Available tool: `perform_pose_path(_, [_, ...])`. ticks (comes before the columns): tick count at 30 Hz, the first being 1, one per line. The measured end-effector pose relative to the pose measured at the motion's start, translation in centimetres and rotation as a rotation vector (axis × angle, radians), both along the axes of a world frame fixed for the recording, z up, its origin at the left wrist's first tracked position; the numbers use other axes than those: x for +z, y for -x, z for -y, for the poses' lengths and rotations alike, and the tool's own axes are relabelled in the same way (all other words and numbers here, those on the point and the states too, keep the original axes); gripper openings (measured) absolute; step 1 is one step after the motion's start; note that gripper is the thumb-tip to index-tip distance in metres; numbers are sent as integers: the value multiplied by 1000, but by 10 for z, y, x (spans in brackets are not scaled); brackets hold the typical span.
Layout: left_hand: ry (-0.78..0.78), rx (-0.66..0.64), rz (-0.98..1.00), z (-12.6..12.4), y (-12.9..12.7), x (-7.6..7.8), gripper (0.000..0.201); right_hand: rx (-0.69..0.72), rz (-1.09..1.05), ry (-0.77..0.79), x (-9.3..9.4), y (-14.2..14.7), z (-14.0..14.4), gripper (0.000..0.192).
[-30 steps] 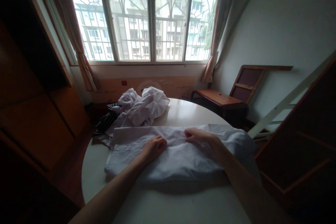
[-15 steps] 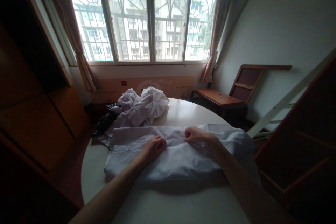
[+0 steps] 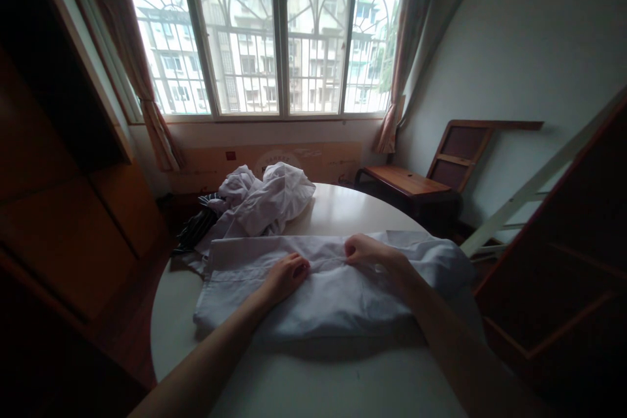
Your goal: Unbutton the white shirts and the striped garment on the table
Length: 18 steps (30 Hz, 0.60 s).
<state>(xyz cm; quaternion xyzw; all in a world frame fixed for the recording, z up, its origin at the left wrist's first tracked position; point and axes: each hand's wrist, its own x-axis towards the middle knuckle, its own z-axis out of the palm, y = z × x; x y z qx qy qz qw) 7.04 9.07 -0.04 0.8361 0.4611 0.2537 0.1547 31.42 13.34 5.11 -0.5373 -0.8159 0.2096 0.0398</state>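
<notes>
White cloth (image 3: 337, 307), one, folded into long strip, laid crosswise on round white table (image 3: 304, 382); runs beneath left hand (image 3: 287, 275) and right hand (image 3: 367, 250), past them on either side. Both hands: near each other, fingers curled; whether fabric is pinched, cannot tell. Crumpled heap (image 3: 279, 199): beyond left hand.

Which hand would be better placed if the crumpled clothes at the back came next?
Probably the left hand: it is nearer the crumpled clothes, which lie toward the left of the table. The right hand is farther right. Both touch the pale cloth.
</notes>
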Motion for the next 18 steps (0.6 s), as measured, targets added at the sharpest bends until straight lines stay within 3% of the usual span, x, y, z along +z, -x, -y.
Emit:
perform_pose_path(11, [-19,-13,15,-2,0,-1,15,5,-5,26,-7,-3,-6,9])
perform_pose_path(18, [-27,-34,31,-2,2,-1,14,26,56,19,-1,-1,-1,11])
